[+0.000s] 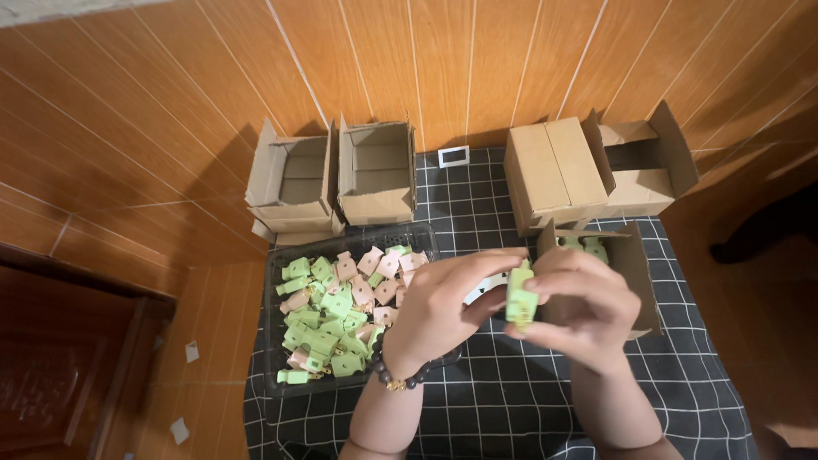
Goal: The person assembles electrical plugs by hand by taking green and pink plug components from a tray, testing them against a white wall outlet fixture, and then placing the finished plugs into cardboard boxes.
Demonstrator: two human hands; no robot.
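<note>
Head view shows, at centre frame, the left hand (439, 311) and right hand (584, 307) both pinched shut on a small green piece (521, 298), right of the black tray (274, 341) of green and pink pieces.

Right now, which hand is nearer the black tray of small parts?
Left. The left hand hangs over the black tray's right edge; the right hand is farther right, apart from it.

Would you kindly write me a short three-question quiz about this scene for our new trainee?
1. True or false: both hands hold one small green piece.
2. Which wrist wears the bead bracelet?
3. The black tray holds: A) green and pink pieces, B) screws, C) coins.

Key:
1. True: the left hand and right hand meet on it.
2. Left.
3. A: the pieces are green and pink.
</note>
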